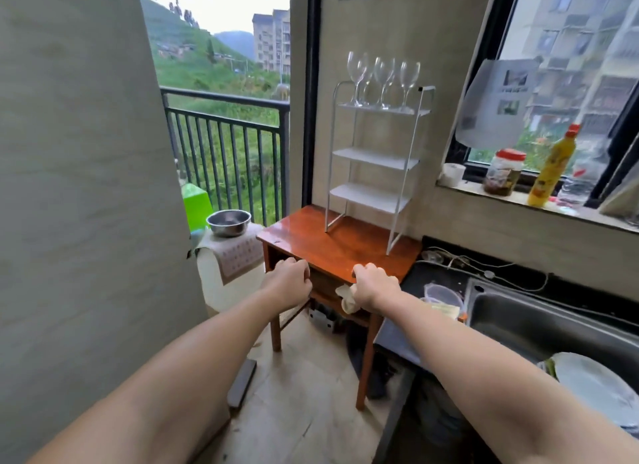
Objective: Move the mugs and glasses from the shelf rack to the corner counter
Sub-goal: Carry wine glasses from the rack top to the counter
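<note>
A white metal shelf rack (375,159) stands on a small wooden table (332,244) against the wall. Several clear wine glasses (383,80) stand upright on its top shelf; the lower shelves hold nothing and no mugs are visible. My left hand (288,284) and my right hand (373,284) are stretched out in front of the table's near edge, well below the glasses. Both have their fingers curled in and hold nothing; the right one touches the table edge.
A dark counter (432,277) with a steel sink (553,322) runs along the right. On the windowsill stand a jar (503,171) and a yellow bottle (553,166). A metal bowl (229,222) sits at the left by the balcony railing (224,145). A large grey wall fills the left.
</note>
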{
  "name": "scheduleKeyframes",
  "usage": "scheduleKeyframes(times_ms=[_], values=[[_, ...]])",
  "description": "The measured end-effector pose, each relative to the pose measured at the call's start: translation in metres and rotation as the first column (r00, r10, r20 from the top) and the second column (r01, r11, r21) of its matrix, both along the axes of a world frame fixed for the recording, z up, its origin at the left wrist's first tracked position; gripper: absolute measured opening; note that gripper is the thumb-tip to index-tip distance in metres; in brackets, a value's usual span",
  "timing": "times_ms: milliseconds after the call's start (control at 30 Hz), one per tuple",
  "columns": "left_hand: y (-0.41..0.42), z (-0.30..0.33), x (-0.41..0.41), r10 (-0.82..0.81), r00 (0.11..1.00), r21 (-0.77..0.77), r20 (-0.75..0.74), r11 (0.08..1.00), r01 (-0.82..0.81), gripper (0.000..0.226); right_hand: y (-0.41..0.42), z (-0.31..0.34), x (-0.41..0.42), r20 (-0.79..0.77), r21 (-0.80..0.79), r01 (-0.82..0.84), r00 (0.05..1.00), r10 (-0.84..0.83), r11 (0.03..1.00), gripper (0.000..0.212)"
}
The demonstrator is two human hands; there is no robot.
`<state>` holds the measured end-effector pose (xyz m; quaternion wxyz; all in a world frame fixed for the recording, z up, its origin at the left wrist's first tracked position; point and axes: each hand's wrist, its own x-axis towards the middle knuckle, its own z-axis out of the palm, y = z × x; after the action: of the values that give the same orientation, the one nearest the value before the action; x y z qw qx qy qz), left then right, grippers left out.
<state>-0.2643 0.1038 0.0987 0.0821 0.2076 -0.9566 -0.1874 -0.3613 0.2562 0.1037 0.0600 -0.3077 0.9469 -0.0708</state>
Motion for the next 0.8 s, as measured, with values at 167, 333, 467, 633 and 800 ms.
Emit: scheduleKeyframes(times_ms=[167,333,467,633,800], values=[[-0.04,0.006,-0.079,-0.039,0.999,-0.01,-0.027,0.999,0.038,0.022,-0.036,0.009,-0.066,-0.028,-0.031,0.016,0.999,-0.017,0.999,0.036],[-0.086,0.019,-0.171,-0.118,0.986,-0.062,-0.118,0.992,0.111,0.023,-0.087,0.031,-0.147,-0.026,-0.116,0.058,0.998,-0.061,0.992,0.039],[-0.127,0.048,-0.246,-0.179,0.967,-0.021,-0.179,0.984,0.178,0.023,-0.128,0.058,-0.21,-0.054,-0.222,0.095,0.992,-0.11,0.97,0.038],[-0.167,0.103,-0.34,-0.257,0.937,-0.034,-0.236,0.966,0.257,0.024,-0.164,0.101,-0.285,-0.115,-0.336,0.149,0.974,-0.197,0.93,0.037],[-0.175,0.15,-0.404,-0.352,0.881,-0.064,-0.316,0.934,0.35,0.025,-0.173,0.144,-0.337,-0.16,-0.403,0.177,0.952,-0.259,0.898,0.034]])
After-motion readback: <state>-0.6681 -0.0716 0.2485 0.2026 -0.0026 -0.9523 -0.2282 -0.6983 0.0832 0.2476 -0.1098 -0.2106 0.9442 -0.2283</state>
